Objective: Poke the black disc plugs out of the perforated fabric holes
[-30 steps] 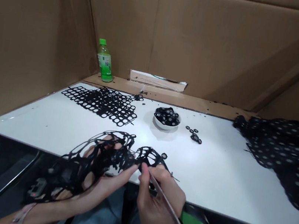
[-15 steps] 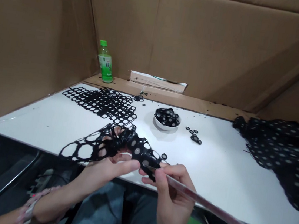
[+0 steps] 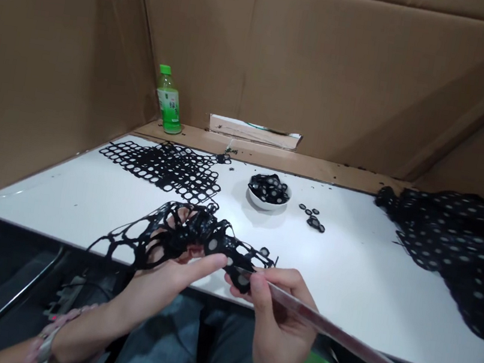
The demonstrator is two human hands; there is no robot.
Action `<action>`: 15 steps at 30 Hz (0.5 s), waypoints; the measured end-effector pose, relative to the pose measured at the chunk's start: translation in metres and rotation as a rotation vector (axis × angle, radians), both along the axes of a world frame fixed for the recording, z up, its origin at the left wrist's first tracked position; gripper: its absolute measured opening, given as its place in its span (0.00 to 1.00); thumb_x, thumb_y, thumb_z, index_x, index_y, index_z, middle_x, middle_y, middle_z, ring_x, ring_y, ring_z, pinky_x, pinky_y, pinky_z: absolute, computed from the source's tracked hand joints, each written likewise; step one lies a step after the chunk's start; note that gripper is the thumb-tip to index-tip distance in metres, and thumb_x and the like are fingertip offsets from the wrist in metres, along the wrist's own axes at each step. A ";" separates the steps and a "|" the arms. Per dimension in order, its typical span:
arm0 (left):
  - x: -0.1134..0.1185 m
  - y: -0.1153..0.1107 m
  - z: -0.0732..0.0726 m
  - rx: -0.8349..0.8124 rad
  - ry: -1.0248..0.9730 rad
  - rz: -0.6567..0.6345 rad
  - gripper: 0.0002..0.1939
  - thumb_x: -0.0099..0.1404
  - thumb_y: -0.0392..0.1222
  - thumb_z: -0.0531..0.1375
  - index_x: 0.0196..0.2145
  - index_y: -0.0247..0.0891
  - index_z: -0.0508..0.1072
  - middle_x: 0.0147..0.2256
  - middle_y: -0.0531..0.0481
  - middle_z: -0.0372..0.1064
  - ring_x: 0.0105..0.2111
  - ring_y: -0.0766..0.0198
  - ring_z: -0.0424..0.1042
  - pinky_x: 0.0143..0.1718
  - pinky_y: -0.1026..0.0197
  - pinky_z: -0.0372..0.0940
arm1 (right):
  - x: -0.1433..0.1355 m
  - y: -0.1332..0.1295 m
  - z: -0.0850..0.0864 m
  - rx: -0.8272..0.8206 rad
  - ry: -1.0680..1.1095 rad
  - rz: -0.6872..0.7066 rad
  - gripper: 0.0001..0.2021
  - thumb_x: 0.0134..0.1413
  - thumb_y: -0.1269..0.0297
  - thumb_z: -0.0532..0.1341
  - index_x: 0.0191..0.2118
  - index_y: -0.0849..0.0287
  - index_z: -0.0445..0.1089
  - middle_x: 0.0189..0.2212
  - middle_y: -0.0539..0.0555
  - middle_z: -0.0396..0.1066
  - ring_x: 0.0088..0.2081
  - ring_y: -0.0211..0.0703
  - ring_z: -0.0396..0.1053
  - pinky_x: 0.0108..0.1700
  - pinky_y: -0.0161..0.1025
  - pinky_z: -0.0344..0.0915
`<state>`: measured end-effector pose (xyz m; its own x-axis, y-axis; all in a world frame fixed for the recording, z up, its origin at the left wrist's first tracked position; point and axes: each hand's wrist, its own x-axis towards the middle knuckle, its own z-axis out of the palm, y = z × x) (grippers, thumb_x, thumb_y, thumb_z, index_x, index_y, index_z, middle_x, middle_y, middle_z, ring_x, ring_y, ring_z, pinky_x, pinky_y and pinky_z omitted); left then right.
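My left hand (image 3: 180,272) is wrapped round a bunched strip of black dotted fabric (image 3: 192,228), its thumb lying on the dotted part. Part of that strip is an open net of holes hanging over the hand's back. In my right hand (image 3: 280,308) is a long, slim tool (image 3: 337,334) with a pale reddish shaft, pinched near its thin tip. The tip lies at the fabric by a light dot; whether it is a blade or tweezers I cannot tell. My right fingertips touch the fabric's end. A cut dotted disc (image 3: 264,251) lies just beyond.
A white bowl (image 3: 267,205) heaped with black dotted pieces stands mid-table. Loose discs (image 3: 314,222) lie right of it. Black netting (image 3: 166,167) spreads at left, and a dotted cloth pile (image 3: 464,245) at right. A green bottle (image 3: 170,104) stands by the cardboard wall (image 3: 332,67).
My left thumb and the fabric under it have shifted slightly. The dotted end by my right fingertips sits a little further right and lower. Both hands keep their holds.
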<state>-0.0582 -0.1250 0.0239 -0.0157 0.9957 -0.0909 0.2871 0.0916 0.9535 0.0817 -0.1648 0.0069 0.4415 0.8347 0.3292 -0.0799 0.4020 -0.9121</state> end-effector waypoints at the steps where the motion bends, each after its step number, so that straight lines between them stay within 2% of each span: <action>1: 0.000 0.000 0.000 -0.002 -0.002 0.004 0.17 0.54 0.42 0.62 0.43 0.44 0.75 0.38 0.52 0.78 0.56 0.51 0.64 0.62 0.51 0.52 | 0.000 0.000 0.000 0.003 0.013 0.012 0.05 0.51 0.69 0.63 0.27 0.56 0.69 0.18 0.46 0.71 0.19 0.38 0.74 0.21 0.30 0.72; 6: 0.004 -0.001 0.004 0.003 0.001 -0.010 0.16 0.54 0.42 0.61 0.42 0.45 0.76 0.38 0.53 0.78 0.57 0.53 0.61 0.63 0.52 0.50 | 0.001 0.001 -0.002 0.001 0.052 0.049 0.05 0.54 0.67 0.61 0.28 0.55 0.67 0.19 0.45 0.70 0.17 0.37 0.71 0.18 0.30 0.68; 10: 0.002 -0.002 0.004 -0.024 0.016 -0.018 0.17 0.55 0.43 0.61 0.44 0.46 0.74 0.41 0.52 0.77 0.60 0.54 0.57 0.64 0.51 0.45 | 0.000 0.000 -0.009 0.057 -0.237 -0.123 0.06 0.52 0.72 0.62 0.28 0.55 0.67 0.19 0.45 0.69 0.20 0.35 0.70 0.22 0.29 0.67; 15: -0.006 -0.004 -0.004 -0.101 -0.087 -0.057 0.17 0.54 0.42 0.62 0.43 0.44 0.75 0.43 0.52 0.76 0.59 0.54 0.58 0.59 0.55 0.58 | -0.006 0.005 -0.013 0.229 -0.623 -0.263 0.09 0.51 0.77 0.61 0.31 0.54 0.66 0.20 0.47 0.70 0.22 0.38 0.70 0.24 0.33 0.66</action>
<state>-0.0639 -0.1289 0.0198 0.0533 0.9805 -0.1892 0.2112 0.1742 0.9618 0.0757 -0.1600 -0.0059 0.2917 0.6061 0.7400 0.5545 0.5233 -0.6471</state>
